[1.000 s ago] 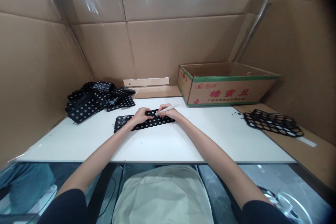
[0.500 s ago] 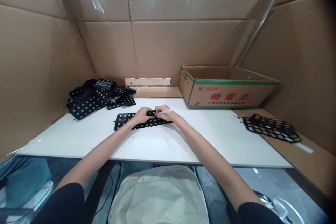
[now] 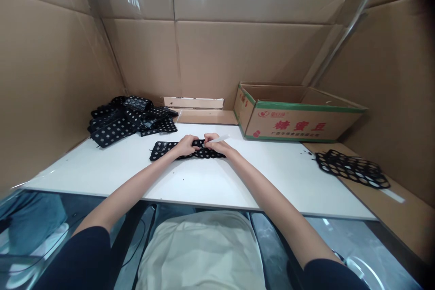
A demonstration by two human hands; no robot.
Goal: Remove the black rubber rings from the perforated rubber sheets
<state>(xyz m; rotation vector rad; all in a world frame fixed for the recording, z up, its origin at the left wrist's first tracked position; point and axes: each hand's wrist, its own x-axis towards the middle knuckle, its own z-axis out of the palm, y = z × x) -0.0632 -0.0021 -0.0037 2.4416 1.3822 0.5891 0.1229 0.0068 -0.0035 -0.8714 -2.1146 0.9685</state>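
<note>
A black sheet with rows of pale round dots (image 3: 162, 150) lies lengthwise on the white tabletop (image 3: 204, 183). My left hand (image 3: 186, 146) is closed on its upper middle part, thumb and fingers pinched together. Just to the right, my right hand (image 3: 215, 144) grips a thin white stick-like tool (image 3: 221, 138), whose back end points up and to the right. The tool's working tip is at the sheet, too small to make out. Both hands hide part of the sheet's middle.
A heap of similar dotted black sheets (image 3: 118, 120) sits at the back left. An open cardboard box (image 3: 288, 120) with green edging stands at the back right. Black netting with large holes (image 3: 351, 168) lies at the right. Cardboard walls (image 3: 210, 54) enclose the table.
The view has shifted slightly. My right hand and the white tool have turned a little, the tool's back end now standing higher. My left hand keeps its hold on the sheet.
</note>
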